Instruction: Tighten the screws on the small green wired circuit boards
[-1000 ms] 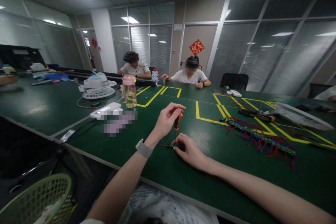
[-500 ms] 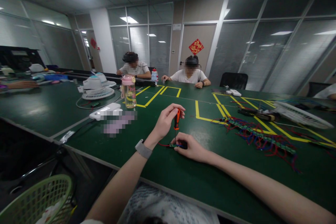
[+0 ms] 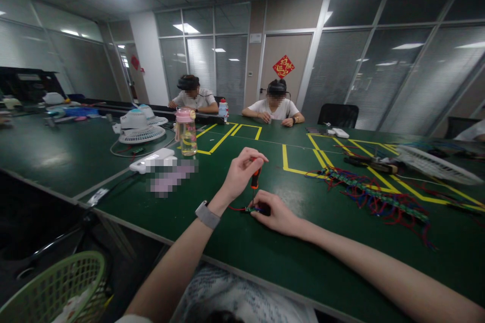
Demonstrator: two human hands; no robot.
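Observation:
My left hand [image 3: 242, 174] is wrapped round the top of an orange and black screwdriver [image 3: 255, 177], which stands upright. Its thin shaft reaches down to a small green circuit board [image 3: 249, 209] lying on the green table [image 3: 212, 242]. Thumb and fingers of my right hand [image 3: 273, 212] pinch the right end of that board. A red wire [image 3: 235, 208] runs out from the board's left side. To the right lies a long row of similar green boards [image 3: 375, 194] with red and blue wires.
A pink-lidded bottle [image 3: 186, 133], a white power strip [image 3: 153, 160] and white fans [image 3: 141, 132] stand at the left. A white fan grille [image 3: 435, 164] lies far right. Two people [image 3: 276, 103] sit across the table. A green basket [image 3: 76, 272] is below the table edge.
The fingers of my left hand have shifted over the screwdriver's top, covering more of the handle. My right hand stays at the board. Across the table, one person's hand has moved inward.

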